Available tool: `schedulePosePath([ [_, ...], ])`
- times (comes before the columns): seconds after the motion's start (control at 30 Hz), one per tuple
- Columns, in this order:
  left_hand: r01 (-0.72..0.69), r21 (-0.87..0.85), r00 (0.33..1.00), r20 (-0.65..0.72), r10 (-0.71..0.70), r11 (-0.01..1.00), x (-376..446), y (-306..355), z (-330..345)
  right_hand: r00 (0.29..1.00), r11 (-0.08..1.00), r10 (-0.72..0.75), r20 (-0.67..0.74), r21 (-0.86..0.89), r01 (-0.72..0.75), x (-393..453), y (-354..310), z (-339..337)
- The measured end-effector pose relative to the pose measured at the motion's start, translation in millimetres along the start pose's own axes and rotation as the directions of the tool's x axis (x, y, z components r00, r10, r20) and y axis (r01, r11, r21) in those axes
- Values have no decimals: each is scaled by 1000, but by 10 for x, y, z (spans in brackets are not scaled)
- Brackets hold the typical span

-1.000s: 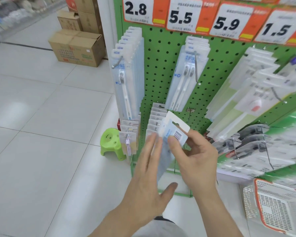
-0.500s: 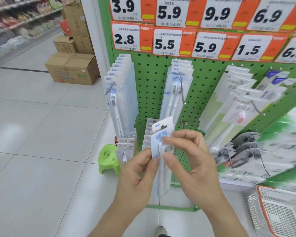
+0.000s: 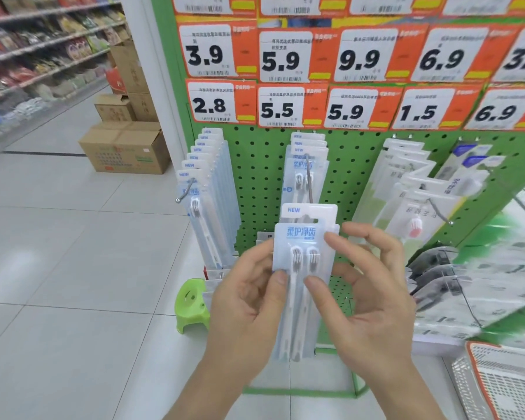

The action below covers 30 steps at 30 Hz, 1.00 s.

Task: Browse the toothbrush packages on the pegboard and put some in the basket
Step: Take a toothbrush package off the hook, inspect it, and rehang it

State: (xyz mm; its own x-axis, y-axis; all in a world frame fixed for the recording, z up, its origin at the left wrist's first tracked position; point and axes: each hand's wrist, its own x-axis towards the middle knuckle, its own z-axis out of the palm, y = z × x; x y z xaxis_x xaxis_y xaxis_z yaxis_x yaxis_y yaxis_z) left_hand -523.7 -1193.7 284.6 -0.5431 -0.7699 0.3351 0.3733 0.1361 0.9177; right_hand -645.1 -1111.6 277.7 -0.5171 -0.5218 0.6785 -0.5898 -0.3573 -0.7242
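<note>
toothbrush package | both hands | green pegboard | white tiled floor

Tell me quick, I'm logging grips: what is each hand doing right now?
Left hand: holding the toothbrush pack by its left edge.
Right hand: pinching the same pack by its right edge.

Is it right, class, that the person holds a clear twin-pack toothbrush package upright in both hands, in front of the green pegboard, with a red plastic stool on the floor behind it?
Not quite. The head view shows the plastic stool is green, not red. The rest stands: the left hand and right hand both hold the clear twin-pack toothbrush package upright in front of the green pegboard.
</note>
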Motion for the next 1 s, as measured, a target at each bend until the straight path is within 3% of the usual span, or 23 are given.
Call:
schedulePosePath([
  [0.57, 12, 127, 1000, -10, -11, 992, 146, -64, 168, 987, 988, 146, -73, 61, -142, 36, 145, 4],
  [0.73, 49, 233, 999, -23, -44, 971, 209, -72, 186, 984, 985, 173, -51, 12, -172, 107, 173, -5],
  [0.9, -6, 330, 993, -110, 45, 944, 392, -18, 213, 975, 975, 218, -34, -34, -219, 170, 190, 19],
  [1.0, -42, 353, 995, -66, 70, 935, 560, 4, 192, 969, 968, 247, -5, -41, -247, 261, 173, 36],
])
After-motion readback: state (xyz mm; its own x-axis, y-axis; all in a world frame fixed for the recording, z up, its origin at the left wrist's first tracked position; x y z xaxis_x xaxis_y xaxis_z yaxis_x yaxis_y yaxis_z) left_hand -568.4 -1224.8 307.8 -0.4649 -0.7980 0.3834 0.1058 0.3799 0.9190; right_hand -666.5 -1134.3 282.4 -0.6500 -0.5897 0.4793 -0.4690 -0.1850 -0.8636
